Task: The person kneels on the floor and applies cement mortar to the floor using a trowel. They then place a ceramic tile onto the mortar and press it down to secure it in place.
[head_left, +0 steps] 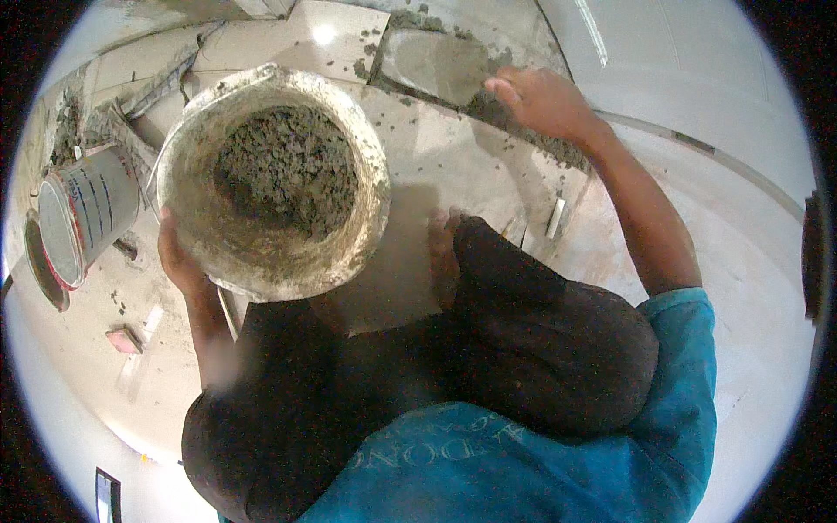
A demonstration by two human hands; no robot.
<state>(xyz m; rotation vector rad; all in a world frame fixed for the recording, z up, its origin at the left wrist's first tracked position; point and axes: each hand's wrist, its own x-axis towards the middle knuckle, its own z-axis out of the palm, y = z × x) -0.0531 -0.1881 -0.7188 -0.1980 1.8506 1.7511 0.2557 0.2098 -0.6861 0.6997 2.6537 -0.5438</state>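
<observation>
A mortar-crusted bucket is tipped so that its mouth faces me, with crumbly grey mortar inside. My left hand grips its rim at the lower left, the fingers mostly hidden behind the wall. Out to the far right, my right hand is closed, fingers curled; what it holds, if anything, is hidden. Just left of that hand lies a smooth grey patch with loose mortar crumbs around it, in a dark-edged strip along the wall.
A white pail with printed stripes lies on its side at the left. A small pinkish block rests on the pale floor. Rubble and a broken strip are at the far left. My bare foot shows between my knees.
</observation>
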